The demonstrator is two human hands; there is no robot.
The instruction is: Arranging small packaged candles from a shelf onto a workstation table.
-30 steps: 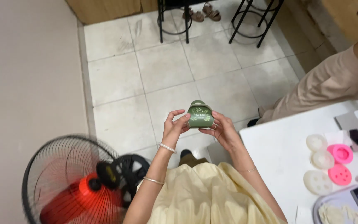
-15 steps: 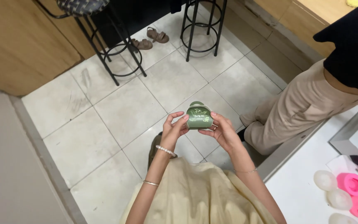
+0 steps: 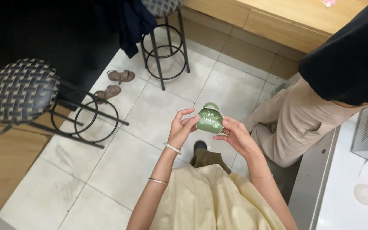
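Green boxes: one little green box [image 3: 210, 119].
Hands: two, a left hand [image 3: 182, 127] and a right hand [image 3: 236, 135].
Stools: two, a woven stool [image 3: 21, 90] and a second stool [image 3: 162, 8].
Sandals: two brown sandals [image 3: 115, 84].
Bracelets: three.
Other people: one person [image 3: 320, 93].

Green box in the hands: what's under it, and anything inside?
The small green box is held between the left hand and the right hand. Beneath it lies pale tiled floor and a dark shoe. The box looks closed, so its inside is hidden.
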